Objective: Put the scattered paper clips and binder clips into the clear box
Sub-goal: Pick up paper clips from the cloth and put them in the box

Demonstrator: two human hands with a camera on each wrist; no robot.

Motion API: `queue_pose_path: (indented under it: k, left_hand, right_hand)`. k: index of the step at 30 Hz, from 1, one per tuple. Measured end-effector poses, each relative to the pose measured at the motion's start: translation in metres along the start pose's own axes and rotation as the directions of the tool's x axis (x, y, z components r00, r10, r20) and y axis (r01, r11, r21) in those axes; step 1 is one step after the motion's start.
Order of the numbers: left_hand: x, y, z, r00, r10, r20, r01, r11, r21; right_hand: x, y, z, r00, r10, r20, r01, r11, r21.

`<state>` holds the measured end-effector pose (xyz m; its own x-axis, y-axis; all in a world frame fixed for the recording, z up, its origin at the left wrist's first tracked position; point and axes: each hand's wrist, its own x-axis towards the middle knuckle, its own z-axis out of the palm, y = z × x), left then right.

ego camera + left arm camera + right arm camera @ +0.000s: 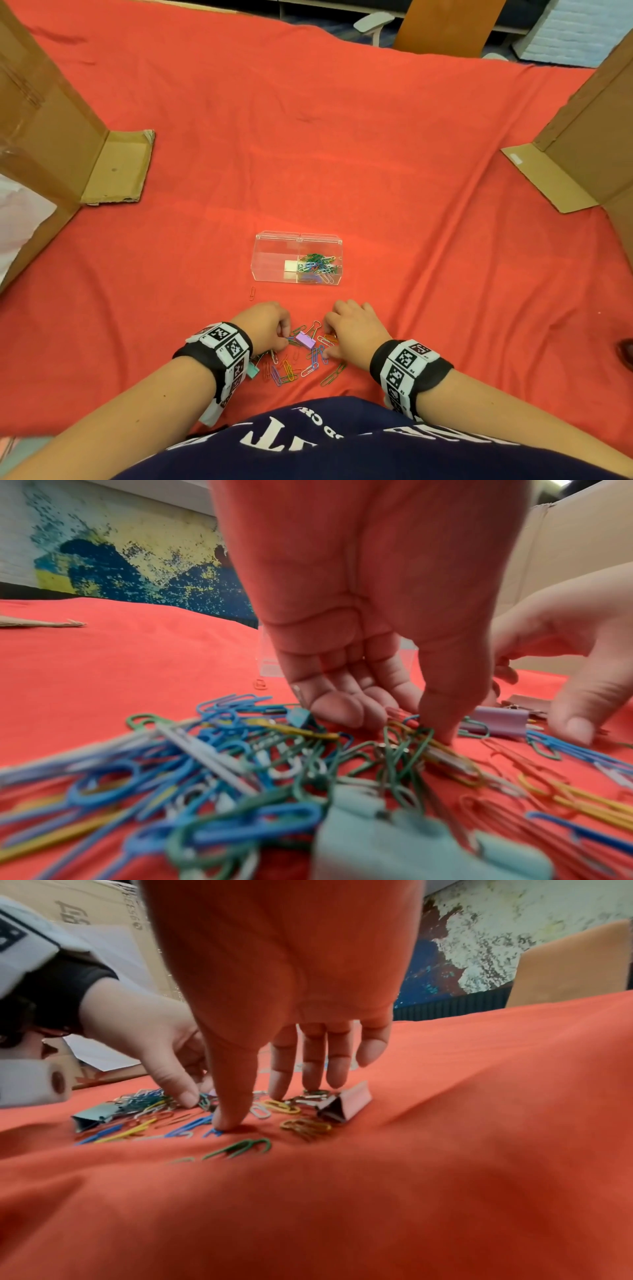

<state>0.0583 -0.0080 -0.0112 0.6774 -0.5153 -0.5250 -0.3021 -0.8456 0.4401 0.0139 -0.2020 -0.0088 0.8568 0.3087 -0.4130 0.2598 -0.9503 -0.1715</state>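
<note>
The clear box (274, 260) lies open on the red cloth, with coloured paper clips in its right compartment. Nearer me, a scattered pile of paper clips (298, 365) lies between my hands, with a purple binder clip (305, 339) in it and a teal binder clip (252, 370) by my left wrist. My left hand (286, 337) has curled fingers and pinches paper clips (404, 739) at the pile's left edge. My right hand (250, 1110) points its straight fingers down: the thumb presses a blue clip (214, 1133) and the index touches a yellow one (281, 1106), beside the purple binder clip (346, 1104).
One lone paper clip (252, 293) lies left of the box's front corner. Cardboard walls with flaps stand at the left (116, 168) and right (548, 178). Red cloth (342, 154) covers the table; my dark shirt (342, 445) is at the near edge.
</note>
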Motion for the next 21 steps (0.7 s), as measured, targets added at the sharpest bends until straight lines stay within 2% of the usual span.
queue_pose_path:
  k: [3, 6, 9, 12, 15, 18, 21]
  left_hand:
    - [0.001, -0.001, -0.003, 1.0, -0.002, 0.017, 0.002, 1.0, -0.007]
    - [0.003, -0.004, -0.009, 0.999, -0.007, 0.048, 0.009, 0.999, -0.047]
    - [0.002, -0.006, -0.021, 1.0, 0.0, 0.022, 0.003, 0.993, -0.12]
    - [0.004, -0.004, -0.035, 0.995, 0.011, -0.101, -0.033, 0.977, -0.211]
    - [0.01, 0.006, -0.046, 0.962, -0.013, -0.271, -0.078, 0.944, -0.321]
    - [0.019, 0.019, -0.056, 0.912, -0.019, -0.411, -0.137, 0.928, -0.348]
    - [0.031, 0.029, -0.063, 0.875, -0.043, -0.483, -0.145, 0.927, -0.345]
  right_hand:
    - [0.003, -0.004, 0.001, 0.999, 0.021, 0.028, -0.022, 0.998, 0.051]
    - [0.005, -0.004, 0.002, 1.0, 0.026, 0.003, -0.026, 0.997, 0.071]
    - [0.005, 0.001, -0.001, 0.999, 0.033, -0.002, -0.033, 0.993, 0.112]
    - [0.008, 0.005, -0.013, 0.997, 0.071, -0.031, -0.059, 0.956, 0.288]
    - [0.016, 0.011, -0.029, 0.969, 0.22, -0.112, -0.126, 0.831, 0.542]
    - [0.028, 0.014, -0.046, 0.928, 0.313, -0.203, -0.117, 0.762, 0.637]
    - [0.041, 0.016, -0.058, 0.906, 0.349, -0.239, -0.109, 0.738, 0.666]
